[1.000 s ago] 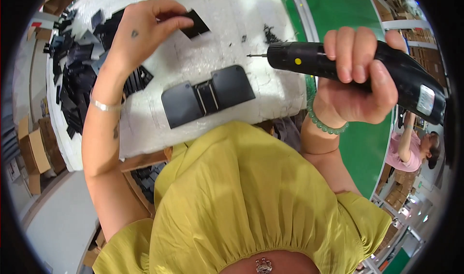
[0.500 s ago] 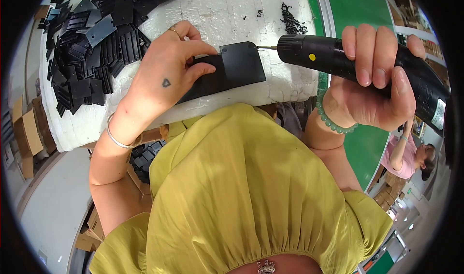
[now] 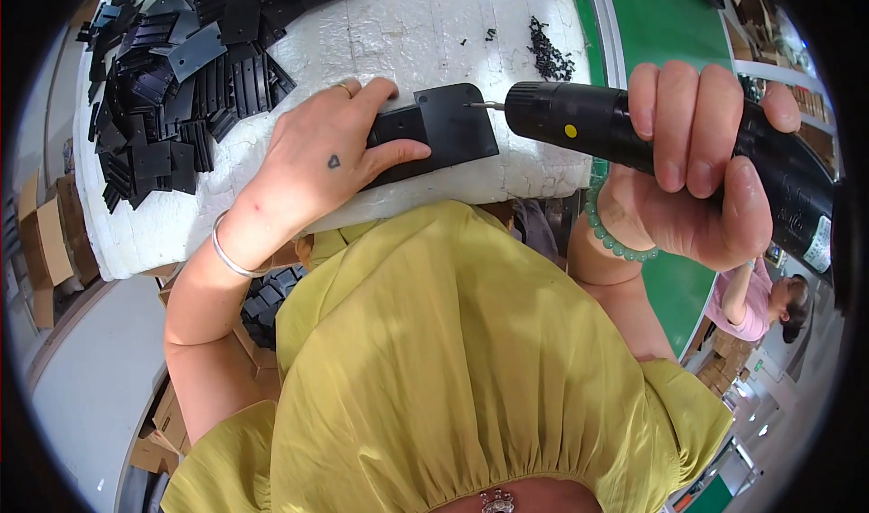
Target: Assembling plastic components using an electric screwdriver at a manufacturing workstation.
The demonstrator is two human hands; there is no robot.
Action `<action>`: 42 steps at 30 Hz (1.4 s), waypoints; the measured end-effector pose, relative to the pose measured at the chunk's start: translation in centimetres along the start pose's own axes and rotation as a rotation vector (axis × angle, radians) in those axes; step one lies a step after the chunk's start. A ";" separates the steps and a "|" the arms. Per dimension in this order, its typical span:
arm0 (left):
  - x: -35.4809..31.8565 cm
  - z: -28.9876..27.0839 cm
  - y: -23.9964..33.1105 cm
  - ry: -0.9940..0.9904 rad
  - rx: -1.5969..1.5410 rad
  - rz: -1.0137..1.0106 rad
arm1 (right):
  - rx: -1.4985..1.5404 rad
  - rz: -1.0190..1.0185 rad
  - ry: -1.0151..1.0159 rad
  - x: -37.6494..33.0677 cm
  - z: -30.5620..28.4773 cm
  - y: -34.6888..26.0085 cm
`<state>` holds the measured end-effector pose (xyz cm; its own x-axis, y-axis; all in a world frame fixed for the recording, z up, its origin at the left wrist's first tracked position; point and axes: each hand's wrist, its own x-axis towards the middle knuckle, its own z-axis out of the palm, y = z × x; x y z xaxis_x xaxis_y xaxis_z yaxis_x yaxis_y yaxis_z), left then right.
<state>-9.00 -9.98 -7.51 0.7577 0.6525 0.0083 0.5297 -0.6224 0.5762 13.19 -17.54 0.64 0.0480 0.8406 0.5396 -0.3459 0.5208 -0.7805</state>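
Note:
A flat black plate (image 3: 459,125) with a rounded corner and small holes lies near the front edge of a white foam-like work surface (image 3: 434,42). It overlaps a longer black strip (image 3: 396,125). My left hand (image 3: 330,151) grips the strip, thumb across its face and the other fingers along its far side. In my right hand (image 3: 701,151), fingers wrap round a black electric screwdriver (image 3: 579,119) with a yellow dot, held level and pointing left. Its thin bit (image 3: 487,105) reaches over the plate's right part; whether it touches is unclear.
A heap of black plates and strips (image 3: 172,87) covers the far left. Small black screws (image 3: 548,56) lie in a pile at the far right, with a few loose ones nearby. Beyond the right edge is a green bench (image 3: 661,33). A person in pink (image 3: 747,305) is off right.
My left hand has moved right and slightly nearer, with its thumb now farther over the strip. The screwdriver has shifted left and nearer, bringing its bit from the plate's corner over its face.

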 end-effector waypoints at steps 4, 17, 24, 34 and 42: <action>0.7 0.0 -0.6 -0.143 -0.305 -0.045 | 0.008 0.003 -0.019 0.0 0.7 0.4; 1.0 0.5 -0.4 -0.129 -0.249 -0.159 | -0.103 0.108 -0.344 1.3 2.7 1.4; 1.1 0.5 -0.7 -0.151 -0.258 -0.178 | -0.230 0.180 -0.126 0.5 5.3 2.3; 0.8 0.9 -0.7 -0.058 -0.224 -0.146 | -0.183 0.170 -0.210 1.5 4.8 3.7; 0.7 1.5 -1.5 -0.076 -0.272 -0.114 | -0.221 0.174 -0.274 1.7 6.3 4.3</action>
<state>-8.69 -9.24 -9.54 0.7308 0.6712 -0.1240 0.4993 -0.4019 0.7676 5.83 -14.79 0.17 -0.2563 0.8636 0.4343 -0.1154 0.4187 -0.9008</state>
